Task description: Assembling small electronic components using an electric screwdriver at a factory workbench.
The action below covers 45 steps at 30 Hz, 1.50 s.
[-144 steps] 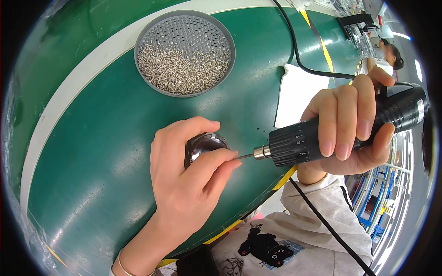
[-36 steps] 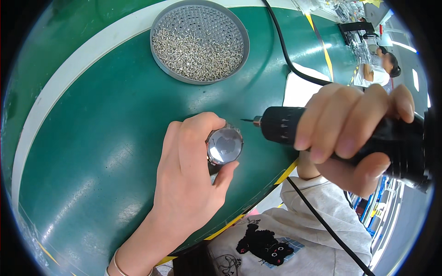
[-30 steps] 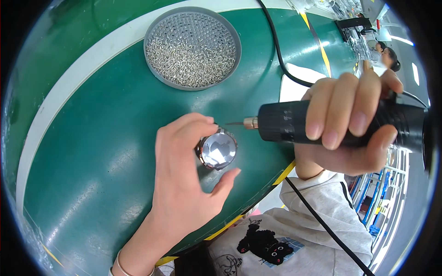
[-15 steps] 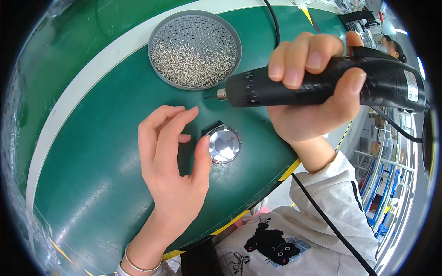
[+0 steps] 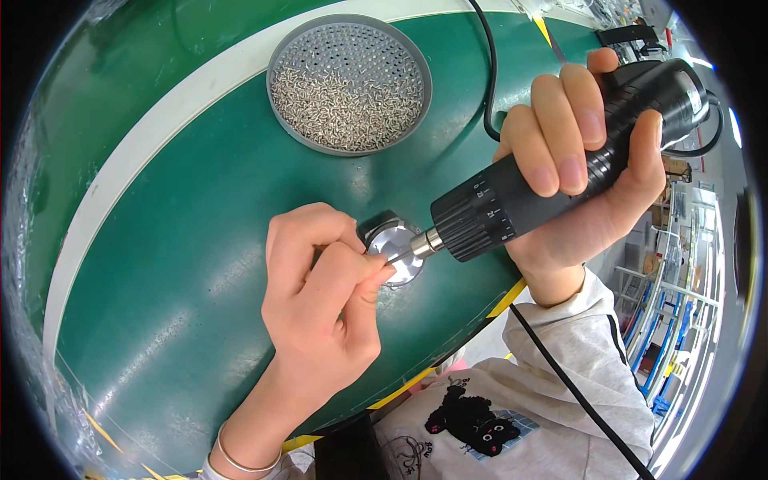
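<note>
My right hand (image 5: 572, 172) is wrapped round a black electric screwdriver (image 5: 552, 172), which tilts down to the left. Its thin bit (image 5: 402, 256) reaches the fingertips of my left hand (image 5: 328, 292). Thumb and forefinger of that hand are pinched together at the bit's tip; whatever sits between them is too small or hidden to make out. Just beneath lies a round, mirror-bright metal piece (image 5: 410, 270) with a dark rim, resembling a watch case, partly covered by my fingers and the bit. A dark block (image 5: 378, 222) sits against its far left side.
A round grey perforated tray (image 5: 428, 88) holding many small silver screws (image 5: 348, 108) stands beyond my hands on the green table (image 5: 184, 240). A black cable (image 5: 490, 80) runs down behind the screwdriver. Yellow-black tape (image 5: 404, 388) marks the near edge. Shelving (image 5: 664, 320) stands at the right.
The screwdriver has swung down from near the tray to the round metal piece. My left hand, open before, has moved right and closed into a pinch at the bit's tip.
</note>
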Each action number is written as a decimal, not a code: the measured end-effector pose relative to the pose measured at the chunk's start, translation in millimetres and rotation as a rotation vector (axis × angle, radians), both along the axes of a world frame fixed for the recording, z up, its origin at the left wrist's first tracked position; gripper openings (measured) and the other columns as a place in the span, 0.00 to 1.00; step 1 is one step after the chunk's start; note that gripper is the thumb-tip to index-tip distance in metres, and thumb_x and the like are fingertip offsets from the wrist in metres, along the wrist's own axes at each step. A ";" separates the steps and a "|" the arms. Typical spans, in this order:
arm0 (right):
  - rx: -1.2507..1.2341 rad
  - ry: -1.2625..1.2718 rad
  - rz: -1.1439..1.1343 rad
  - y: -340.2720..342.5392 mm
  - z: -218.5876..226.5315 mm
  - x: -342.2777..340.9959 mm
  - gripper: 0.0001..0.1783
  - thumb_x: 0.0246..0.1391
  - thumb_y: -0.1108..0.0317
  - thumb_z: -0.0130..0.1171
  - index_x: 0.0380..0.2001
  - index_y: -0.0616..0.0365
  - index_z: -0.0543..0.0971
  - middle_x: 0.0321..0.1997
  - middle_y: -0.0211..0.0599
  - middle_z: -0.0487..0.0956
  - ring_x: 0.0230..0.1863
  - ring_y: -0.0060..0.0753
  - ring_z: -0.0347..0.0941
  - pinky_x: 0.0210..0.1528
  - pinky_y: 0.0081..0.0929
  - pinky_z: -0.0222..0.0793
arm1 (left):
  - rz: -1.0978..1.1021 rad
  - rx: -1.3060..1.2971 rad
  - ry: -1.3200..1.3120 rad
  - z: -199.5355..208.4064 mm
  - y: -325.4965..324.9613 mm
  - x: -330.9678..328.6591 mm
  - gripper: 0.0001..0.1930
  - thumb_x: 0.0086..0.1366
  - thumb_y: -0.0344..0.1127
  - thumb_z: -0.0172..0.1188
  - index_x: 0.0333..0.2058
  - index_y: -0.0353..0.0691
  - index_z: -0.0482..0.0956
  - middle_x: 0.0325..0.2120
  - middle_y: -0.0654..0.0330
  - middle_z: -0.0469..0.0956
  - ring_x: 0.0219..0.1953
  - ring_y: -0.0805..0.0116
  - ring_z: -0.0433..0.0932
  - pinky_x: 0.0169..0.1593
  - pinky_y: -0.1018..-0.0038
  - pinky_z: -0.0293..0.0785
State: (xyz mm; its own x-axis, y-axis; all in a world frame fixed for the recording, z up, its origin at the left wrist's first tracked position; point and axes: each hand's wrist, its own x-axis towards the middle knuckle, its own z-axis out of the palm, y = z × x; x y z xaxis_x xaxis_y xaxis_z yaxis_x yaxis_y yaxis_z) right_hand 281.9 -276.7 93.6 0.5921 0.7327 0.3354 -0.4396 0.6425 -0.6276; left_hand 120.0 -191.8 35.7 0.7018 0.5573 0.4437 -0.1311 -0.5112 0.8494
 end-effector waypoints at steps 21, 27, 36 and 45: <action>-0.002 -0.266 -0.254 7.0 -6.5 12.8 0.23 0.60 0.50 0.49 0.49 0.57 0.70 0.30 0.27 0.64 0.26 0.21 0.57 0.31 0.23 0.58 | 0.144 -0.101 0.097 7.6 -0.5 -2.3 0.19 0.48 0.17 0.63 0.41 0.35 0.77 0.40 0.55 0.69 0.35 0.65 0.70 0.36 0.74 0.70; 0.016 -0.218 -0.227 3.8 -11.0 12.4 0.23 0.61 0.52 0.49 0.48 0.59 0.70 0.29 0.28 0.64 0.26 0.21 0.57 0.30 0.21 0.58 | 0.087 -0.043 0.146 2.6 1.5 -4.0 0.21 0.47 0.19 0.65 0.43 0.34 0.77 0.42 0.54 0.69 0.38 0.63 0.72 0.40 0.72 0.71; 0.018 -0.231 -0.338 23.6 -10.9 6.7 0.22 0.62 0.51 0.46 0.50 0.56 0.68 0.29 0.29 0.64 0.25 0.22 0.58 0.28 0.23 0.59 | 0.029 0.119 0.123 14.6 16.5 11.9 0.24 0.46 0.22 0.66 0.46 0.37 0.77 0.44 0.55 0.70 0.42 0.61 0.70 0.43 0.71 0.69; 0.500 -0.208 -0.035 75.9 17.1 62.3 0.13 0.61 0.59 0.51 0.30 0.56 0.67 0.25 0.30 0.66 0.25 0.26 0.65 0.29 0.28 0.64 | 0.018 0.219 -0.040 24.0 53.5 77.5 0.09 0.55 0.24 0.58 0.36 0.36 0.79 0.39 0.58 0.74 0.44 0.59 0.69 0.49 0.67 0.65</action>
